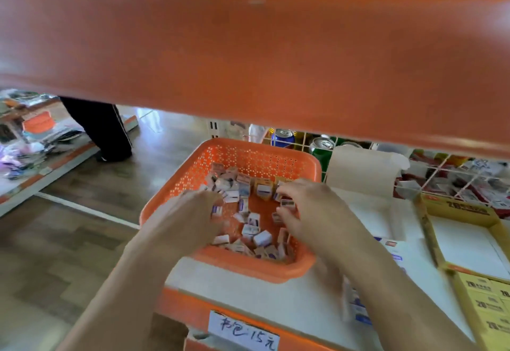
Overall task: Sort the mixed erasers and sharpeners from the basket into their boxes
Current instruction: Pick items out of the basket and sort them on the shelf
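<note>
An orange perforated basket (248, 154) stands on the white shelf, holding several small boxed erasers (262, 237) and sharpeners. Both my hands are inside it. My left hand (190, 212) curls its fingers round a small white and blue eraser at the basket's left side. My right hand (309, 207) pinches a small boxed eraser near the basket's right wall. A yellow cardboard box (452, 212) with a white inside lies open to the right. More yellow boxes (485, 303) sit at the lower right.
A broad orange shelf edge (248, 55) crosses the upper view close overhead. Drink cans (320, 143) and a wire rack (441, 174) stand behind. A handwritten price label (242, 331) hangs on the shelf front. A person's dark trouser legs (102, 127) stand in the aisle at left.
</note>
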`<state>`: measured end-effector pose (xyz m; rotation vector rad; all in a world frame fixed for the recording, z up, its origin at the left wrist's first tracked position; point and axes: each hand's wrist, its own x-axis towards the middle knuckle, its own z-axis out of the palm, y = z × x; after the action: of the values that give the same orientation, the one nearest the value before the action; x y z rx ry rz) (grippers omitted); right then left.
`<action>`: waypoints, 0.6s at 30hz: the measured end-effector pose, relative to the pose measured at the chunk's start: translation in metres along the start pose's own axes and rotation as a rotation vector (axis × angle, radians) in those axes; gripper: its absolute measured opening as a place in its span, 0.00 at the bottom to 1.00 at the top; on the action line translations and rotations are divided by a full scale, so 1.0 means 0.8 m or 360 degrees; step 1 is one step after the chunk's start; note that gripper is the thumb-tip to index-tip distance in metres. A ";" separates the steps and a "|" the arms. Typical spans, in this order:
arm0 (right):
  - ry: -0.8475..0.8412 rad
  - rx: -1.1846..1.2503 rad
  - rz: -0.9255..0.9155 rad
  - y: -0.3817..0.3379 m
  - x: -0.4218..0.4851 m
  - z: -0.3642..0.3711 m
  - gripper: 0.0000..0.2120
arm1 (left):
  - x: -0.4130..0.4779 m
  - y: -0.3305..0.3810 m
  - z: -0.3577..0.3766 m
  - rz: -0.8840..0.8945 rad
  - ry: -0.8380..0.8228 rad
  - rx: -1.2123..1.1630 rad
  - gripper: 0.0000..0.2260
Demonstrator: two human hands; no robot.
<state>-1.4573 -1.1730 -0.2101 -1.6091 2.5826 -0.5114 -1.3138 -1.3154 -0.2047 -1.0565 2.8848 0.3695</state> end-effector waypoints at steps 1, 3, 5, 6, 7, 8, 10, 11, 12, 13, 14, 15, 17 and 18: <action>-0.0048 -0.0016 0.0038 -0.003 0.016 0.004 0.13 | 0.009 -0.008 -0.003 0.0030 -0.0018 0.0000 0.14; -0.0124 -0.0063 0.0119 -0.004 0.049 0.013 0.12 | 0.030 -0.016 -0.007 0.0110 -0.0068 -0.0032 0.16; -0.0210 -0.0110 0.0198 -0.003 0.079 0.020 0.13 | 0.056 -0.015 -0.009 0.0219 -0.0133 0.0013 0.17; -0.0268 -0.0138 0.0219 -0.003 0.092 0.024 0.15 | 0.070 -0.014 -0.008 0.0265 -0.0158 0.0038 0.17; -0.0343 -0.0153 0.0242 -0.004 0.102 0.027 0.16 | 0.083 -0.011 -0.009 0.0296 -0.0182 0.0063 0.17; -0.0421 -0.0149 0.0253 -0.004 0.111 0.031 0.16 | 0.096 -0.009 -0.009 0.0321 -0.0210 0.0108 0.17; -0.0519 -0.0105 0.0253 -0.001 0.122 0.037 0.13 | 0.116 -0.002 -0.010 0.0372 -0.0262 0.0209 0.17; -0.0543 -0.0092 0.0274 0.001 0.126 0.039 0.12 | 0.124 0.001 -0.011 0.0420 -0.0274 0.0235 0.17; -0.0556 -0.0080 0.0314 0.004 0.130 0.041 0.11 | 0.131 0.004 -0.012 0.0470 -0.0288 0.0258 0.18; -0.0561 -0.0073 0.0351 0.007 0.133 0.042 0.10 | 0.138 0.007 -0.012 0.0521 -0.0313 0.0276 0.19; -0.0578 -0.0078 0.0379 0.011 0.135 0.043 0.09 | 0.142 0.011 -0.013 0.0550 -0.0340 0.0301 0.19; -0.0613 -0.0124 0.0382 0.009 0.133 0.042 0.08 | 0.145 0.017 -0.012 0.0595 -0.0357 0.0323 0.18; -0.0705 -0.0239 0.0339 0.010 0.133 0.049 0.13 | 0.150 0.030 -0.006 0.0650 -0.0426 0.0415 0.15; -0.0690 -0.0273 0.0326 0.013 0.135 0.055 0.18 | 0.153 0.036 0.000 0.0690 -0.0482 0.0512 0.13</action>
<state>-1.5062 -1.2748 -0.2410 -1.2941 2.4608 0.0716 -1.4264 -1.3713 -0.2141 -0.2947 2.7430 0.0619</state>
